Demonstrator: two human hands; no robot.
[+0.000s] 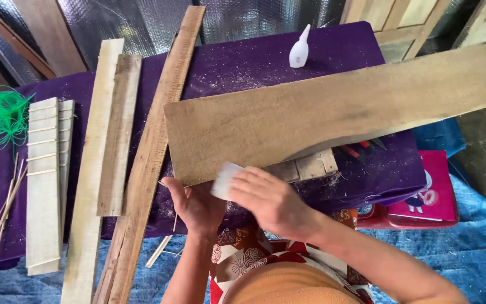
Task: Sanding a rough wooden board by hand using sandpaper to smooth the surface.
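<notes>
A wide wooden board [333,107] lies across the purple-covered table [265,62], sticking out past its right side. My left hand [192,205] is under the board's near left corner, palm up, thumb against the edge. My right hand [271,200] grips a small whitish block [225,179] and presses it against the board's near edge. A small slatted wooden piece [310,167] sits under the board just right of my hands.
Several long planks [142,169] lie lengthwise to the left. Further left are a pale board with thin cross strips [43,186], thin sticks [4,217] and a coil of green cord [1,118]. A white glue bottle [299,49] stands at the back. A pink box [431,194] sits right.
</notes>
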